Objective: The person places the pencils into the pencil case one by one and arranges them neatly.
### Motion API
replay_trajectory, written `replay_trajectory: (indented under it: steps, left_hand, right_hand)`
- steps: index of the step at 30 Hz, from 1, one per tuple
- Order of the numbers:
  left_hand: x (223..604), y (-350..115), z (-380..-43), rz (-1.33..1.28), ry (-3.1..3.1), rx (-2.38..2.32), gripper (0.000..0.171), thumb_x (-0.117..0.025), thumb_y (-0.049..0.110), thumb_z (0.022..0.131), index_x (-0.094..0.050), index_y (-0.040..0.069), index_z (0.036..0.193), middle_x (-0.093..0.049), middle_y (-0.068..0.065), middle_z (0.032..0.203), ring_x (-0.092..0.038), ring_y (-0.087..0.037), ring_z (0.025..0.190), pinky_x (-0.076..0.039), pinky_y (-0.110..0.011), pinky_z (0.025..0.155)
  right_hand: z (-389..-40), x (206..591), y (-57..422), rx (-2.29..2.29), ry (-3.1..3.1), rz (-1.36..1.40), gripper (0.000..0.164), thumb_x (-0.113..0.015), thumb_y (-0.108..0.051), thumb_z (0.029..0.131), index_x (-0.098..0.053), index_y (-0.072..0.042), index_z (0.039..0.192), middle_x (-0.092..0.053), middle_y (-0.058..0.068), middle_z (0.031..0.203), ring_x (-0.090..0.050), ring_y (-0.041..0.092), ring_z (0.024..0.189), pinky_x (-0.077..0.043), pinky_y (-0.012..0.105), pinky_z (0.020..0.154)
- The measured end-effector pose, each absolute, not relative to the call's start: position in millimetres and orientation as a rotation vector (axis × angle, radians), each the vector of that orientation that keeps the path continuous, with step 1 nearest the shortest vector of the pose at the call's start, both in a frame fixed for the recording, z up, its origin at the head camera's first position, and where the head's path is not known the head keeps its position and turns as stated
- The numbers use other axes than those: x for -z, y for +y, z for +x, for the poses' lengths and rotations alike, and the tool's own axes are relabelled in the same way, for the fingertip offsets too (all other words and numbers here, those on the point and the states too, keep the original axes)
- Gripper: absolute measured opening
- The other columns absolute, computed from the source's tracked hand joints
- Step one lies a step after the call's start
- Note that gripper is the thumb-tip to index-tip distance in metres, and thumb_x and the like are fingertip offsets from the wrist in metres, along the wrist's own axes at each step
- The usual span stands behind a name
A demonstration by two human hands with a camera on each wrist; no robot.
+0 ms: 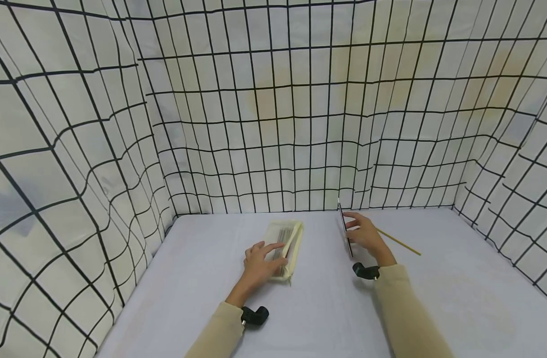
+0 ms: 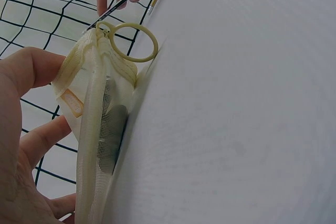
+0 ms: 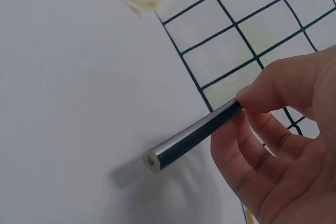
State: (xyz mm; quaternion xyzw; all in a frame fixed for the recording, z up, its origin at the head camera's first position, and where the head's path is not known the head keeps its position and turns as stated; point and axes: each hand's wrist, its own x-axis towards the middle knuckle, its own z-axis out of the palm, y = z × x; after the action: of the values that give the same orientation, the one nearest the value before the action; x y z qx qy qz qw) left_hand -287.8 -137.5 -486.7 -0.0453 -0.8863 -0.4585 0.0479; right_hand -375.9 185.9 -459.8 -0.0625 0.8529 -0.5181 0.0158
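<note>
My left hand [image 1: 258, 263] holds the near side of a pale yellow mesh pencil case [image 1: 298, 239] that lies on the table. Thumb and fingers touch its zipped edge, and a round zip-pull ring [image 2: 153, 38] hangs from its end in the left wrist view. Grey, slim items show through the mesh. To the right, my right hand [image 1: 367, 236] pinches a dark pencil [image 3: 197, 134] with a silvery stripe between thumb and fingers. The pencil is tilted, its flat unsharpened end pointing away from the hand in the right wrist view.
A yellow pencil [image 1: 401, 242] lies on the white tabletop [image 1: 318, 318] just right of my right hand. White walls covered with black grid netting [image 1: 273, 124] rise behind the table and on both sides.
</note>
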Motion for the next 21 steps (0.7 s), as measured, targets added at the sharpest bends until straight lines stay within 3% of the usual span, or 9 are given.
replay_trajectory:
  steps: [6, 21]
  left_hand:
    - [487.1, -136.7, -287.8, -0.14, -2.701, 1.399, 0.046, -0.075, 0.039, 0.086, -0.071, 0.028, 0.13, -0.035, -0.027, 0.159, -0.022, -0.047, 0.145, -0.022, -0.071, 0.11]
    - [487.0, -137.8, -289.0, -0.115, -2.731, 1.364, 0.048, -0.074, 0.039, 0.086, -0.069, 0.029, 0.132, -0.034, -0.025, 0.16, -0.022, -0.047, 0.145, -0.022, -0.071, 0.111]
  right_hand:
    - [-374.8, 456.5, 171.1, 1.725, 2.573, -0.146, 0.068, -0.058, 0.006, 0.092, -0.041, -0.011, 0.156, -0.054, 0.024, 0.131, -0.062, 0.027, 0.103, -0.059, 0.034, 0.083]
    - [-375.6, 454.0, 146.5, 1.751, 2.506, -0.125, 0.069, -0.06, 0.007, 0.09, -0.042, -0.011, 0.154, -0.055, 0.02, 0.124, -0.062, 0.025, 0.097, -0.06, 0.034, 0.081]
